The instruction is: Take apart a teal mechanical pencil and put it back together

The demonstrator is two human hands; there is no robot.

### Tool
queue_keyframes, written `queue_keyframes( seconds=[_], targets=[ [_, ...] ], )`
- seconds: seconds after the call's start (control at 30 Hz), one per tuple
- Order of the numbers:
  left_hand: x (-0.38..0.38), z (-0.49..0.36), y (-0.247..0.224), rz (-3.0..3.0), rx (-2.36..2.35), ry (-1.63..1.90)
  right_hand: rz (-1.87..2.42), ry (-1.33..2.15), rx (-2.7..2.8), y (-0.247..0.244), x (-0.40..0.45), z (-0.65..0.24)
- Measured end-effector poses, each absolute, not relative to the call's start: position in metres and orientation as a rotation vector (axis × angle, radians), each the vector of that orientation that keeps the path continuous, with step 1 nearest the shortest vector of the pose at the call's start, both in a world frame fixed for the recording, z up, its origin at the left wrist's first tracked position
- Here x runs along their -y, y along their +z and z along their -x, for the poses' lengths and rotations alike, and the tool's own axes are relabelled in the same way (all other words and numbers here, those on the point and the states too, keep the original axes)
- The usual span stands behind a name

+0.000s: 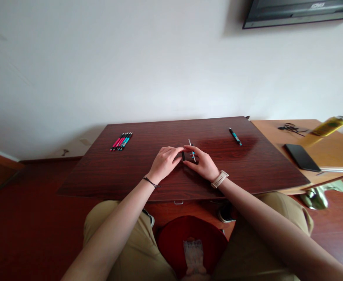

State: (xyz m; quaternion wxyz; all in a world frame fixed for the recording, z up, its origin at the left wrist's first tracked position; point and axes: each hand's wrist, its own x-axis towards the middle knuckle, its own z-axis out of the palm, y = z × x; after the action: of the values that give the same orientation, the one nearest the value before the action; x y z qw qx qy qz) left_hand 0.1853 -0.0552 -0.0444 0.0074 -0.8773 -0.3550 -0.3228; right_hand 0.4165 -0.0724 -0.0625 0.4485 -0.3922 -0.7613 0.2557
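A short black pen barrel [183, 155] is at the middle of the dark wooden table, between my two hands. My right hand [203, 163] has its index finger at the barrel's upper end and its thumb at the lower end. From the other side my left hand [165, 162] reaches in, index fingertip at the upper end, thumb apart from the index. Beside the barrel, partly behind my right fingers, there is a thin white pen refill [189, 143]. Small blue pieces [193, 153] show near it; their exact shape is too small to tell.
Several pink and blue pens [121, 141] lie in a row at the table's [148, 134] left. One blue and black pen [235, 136] lies at the right. On the lighter side table are a black phone-like slab [302, 157], a yellow can [331, 125] and a dark cable [291, 128].
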Motion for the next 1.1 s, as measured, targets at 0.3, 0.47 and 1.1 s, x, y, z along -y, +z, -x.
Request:
queue_keyframes(
  seconds=[0.3, 0.47, 1.1],
  targets=[
    [0.055, -0.185, -0.045, 2.733, 1.092, -0.989, 0.978, 0.695, 1.861, -0.064, 0.070, -0.417],
    [0.054, -0.185, -0.045, 2.738, 1.094, -0.972, 0.958, 0.774, 1.842, -0.061, 0.072, -0.416],
    [0.057, -0.186, -0.045, 2.657, 1.252, -0.969, 1.023, 0.417, 2.088, -0.065, 0.021, -0.434]
  ],
)
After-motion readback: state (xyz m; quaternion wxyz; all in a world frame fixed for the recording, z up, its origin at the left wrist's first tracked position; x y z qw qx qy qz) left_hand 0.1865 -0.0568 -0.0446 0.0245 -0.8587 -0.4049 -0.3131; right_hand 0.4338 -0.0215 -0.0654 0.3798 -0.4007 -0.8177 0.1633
